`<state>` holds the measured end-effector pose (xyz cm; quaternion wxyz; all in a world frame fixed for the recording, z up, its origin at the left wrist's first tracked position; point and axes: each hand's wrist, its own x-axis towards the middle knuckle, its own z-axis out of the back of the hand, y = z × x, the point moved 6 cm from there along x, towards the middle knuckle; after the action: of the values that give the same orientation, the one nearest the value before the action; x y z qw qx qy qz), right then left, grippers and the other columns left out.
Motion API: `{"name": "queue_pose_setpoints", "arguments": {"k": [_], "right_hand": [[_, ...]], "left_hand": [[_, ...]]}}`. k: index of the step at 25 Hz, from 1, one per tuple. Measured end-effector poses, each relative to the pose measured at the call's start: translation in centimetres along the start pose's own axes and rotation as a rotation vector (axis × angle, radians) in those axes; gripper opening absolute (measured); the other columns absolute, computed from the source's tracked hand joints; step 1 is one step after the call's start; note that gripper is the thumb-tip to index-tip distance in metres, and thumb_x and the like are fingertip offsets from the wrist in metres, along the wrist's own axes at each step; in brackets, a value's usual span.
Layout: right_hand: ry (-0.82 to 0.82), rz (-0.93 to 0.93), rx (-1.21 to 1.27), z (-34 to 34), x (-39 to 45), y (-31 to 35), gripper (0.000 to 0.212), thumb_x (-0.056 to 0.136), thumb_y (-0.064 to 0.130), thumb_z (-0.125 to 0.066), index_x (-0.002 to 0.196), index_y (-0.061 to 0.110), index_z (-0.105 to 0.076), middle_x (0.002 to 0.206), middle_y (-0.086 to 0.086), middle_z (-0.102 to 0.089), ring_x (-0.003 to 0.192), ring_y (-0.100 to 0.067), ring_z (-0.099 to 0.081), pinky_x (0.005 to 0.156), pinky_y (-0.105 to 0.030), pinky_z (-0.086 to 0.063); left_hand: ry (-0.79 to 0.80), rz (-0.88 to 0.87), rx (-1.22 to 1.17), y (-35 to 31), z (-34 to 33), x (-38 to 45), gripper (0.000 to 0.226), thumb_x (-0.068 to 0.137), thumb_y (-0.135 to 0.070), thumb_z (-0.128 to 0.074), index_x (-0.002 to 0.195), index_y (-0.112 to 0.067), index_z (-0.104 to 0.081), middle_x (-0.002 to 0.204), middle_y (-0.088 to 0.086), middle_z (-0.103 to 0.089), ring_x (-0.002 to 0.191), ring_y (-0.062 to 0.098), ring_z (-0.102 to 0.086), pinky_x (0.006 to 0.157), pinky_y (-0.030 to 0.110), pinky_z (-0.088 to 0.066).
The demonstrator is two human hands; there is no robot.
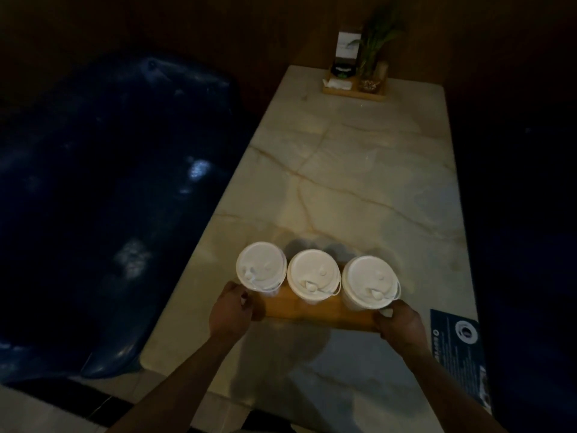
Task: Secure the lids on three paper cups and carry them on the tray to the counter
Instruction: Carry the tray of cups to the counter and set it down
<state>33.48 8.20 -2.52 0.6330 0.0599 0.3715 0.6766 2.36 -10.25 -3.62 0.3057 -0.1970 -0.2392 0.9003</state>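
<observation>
Three white paper cups stand in a row on a narrow wooden tray [315,314], each with a white lid on top: the left cup [261,266], the middle cup [313,273] and the right cup [370,281]. My left hand [230,310] grips the tray's left end. My right hand [401,325] grips its right end, the thumb against the right cup's base. The tray is over the near part of a pale marble table [359,182]; whether it rests on the surface or is lifted I cannot tell.
A dark blue padded seat [109,198] runs along the table's left side. At the table's far end a small wooden caddy [354,89] holds a plant in a glass, a card and napkins. A dark printed sheet [459,348] lies at the near right edge.
</observation>
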Motion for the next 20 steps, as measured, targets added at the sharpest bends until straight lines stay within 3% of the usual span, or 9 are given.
{"name": "queue_pose_setpoints", "arguments": {"k": [3,5,8,10,13,16,20], "right_hand": [[0.043,0.063,-0.018,0.2,-0.1,1.0,0.011,0.082,0.015,-0.067,0.092,0.019,-0.068,0.094,-0.01,-0.072,0.079,-0.032,-0.071,0.076,-0.041,-0.059],[0.059,0.114,-0.037,0.6,-0.4,2.0,0.012,0.081,0.015,-0.068,0.085,0.025,-0.063,0.093,-0.009,-0.072,0.074,-0.029,-0.07,0.073,-0.038,-0.058],[0.103,0.168,-0.068,0.9,-0.3,2.9,0.013,0.082,0.017,-0.069,0.094,0.022,-0.067,0.098,-0.011,-0.072,0.082,-0.03,-0.071,0.076,-0.034,-0.057],[0.137,0.201,-0.079,1.0,-0.2,3.5,0.017,0.083,0.018,-0.07,0.1,0.017,-0.07,0.1,-0.013,-0.073,0.085,-0.031,-0.071,0.078,-0.035,-0.057],[0.165,0.28,-0.073,1.5,-0.6,4.9,0.015,0.084,0.018,-0.07,0.1,0.016,-0.071,0.1,-0.011,-0.073,0.086,-0.029,-0.07,0.077,-0.033,-0.055],[0.224,0.393,-0.098,1.9,-1.5,6.6,0.016,0.085,0.019,-0.067,0.085,0.033,-0.06,0.095,-0.002,-0.069,0.078,-0.018,-0.063,0.07,-0.03,-0.051],[0.292,0.481,-0.189,1.4,-2.4,8.1,0.02,0.081,0.015,-0.067,0.079,0.033,-0.059,0.085,-0.001,-0.068,0.071,-0.017,-0.061,0.067,-0.032,-0.051]], "left_hand": [[-0.01,0.022,-0.005,0.1,1.3,-1.0,0.005,0.09,-0.011,-0.064,0.094,-0.009,-0.065,0.104,0.01,-0.061,0.087,0.026,-0.062,0.074,0.032,-0.047],[-0.021,0.035,-0.02,0.2,2.4,-1.7,0.005,0.089,-0.009,-0.064,0.088,-0.013,-0.064,0.1,0.008,-0.06,0.085,0.026,-0.061,0.071,0.031,-0.046],[-0.054,0.047,-0.03,0.2,3.8,-3.1,0.034,0.086,-0.005,-0.064,0.071,-0.032,-0.05,0.092,0.001,-0.054,0.082,0.025,-0.061,0.068,0.029,-0.041],[-0.08,0.068,-0.029,0.2,4.7,-4.3,0.038,0.086,-0.009,-0.064,0.069,-0.037,-0.047,0.091,0.0,-0.055,0.079,0.022,-0.059,0.067,0.029,-0.043],[-0.13,0.102,-0.032,0.6,5.6,-6.2,0.021,0.088,-0.011,-0.064,0.079,-0.028,-0.056,0.098,0.002,-0.058,0.08,0.021,-0.057,0.069,0.03,-0.046],[-0.179,0.136,-0.061,1.5,6.3,-8.7,0.01,0.089,-0.011,-0.063,0.09,-0.021,-0.064,0.101,0.005,-0.059,0.082,0.019,-0.055,0.07,0.031,-0.044],[-0.205,0.21,-0.114,3.0,6.8,-12.5,0.018,0.092,-0.015,-0.062,0.108,-0.017,-0.069,0.103,0.003,-0.056,0.086,0.017,-0.056,0.07,0.028,-0.044]]}}
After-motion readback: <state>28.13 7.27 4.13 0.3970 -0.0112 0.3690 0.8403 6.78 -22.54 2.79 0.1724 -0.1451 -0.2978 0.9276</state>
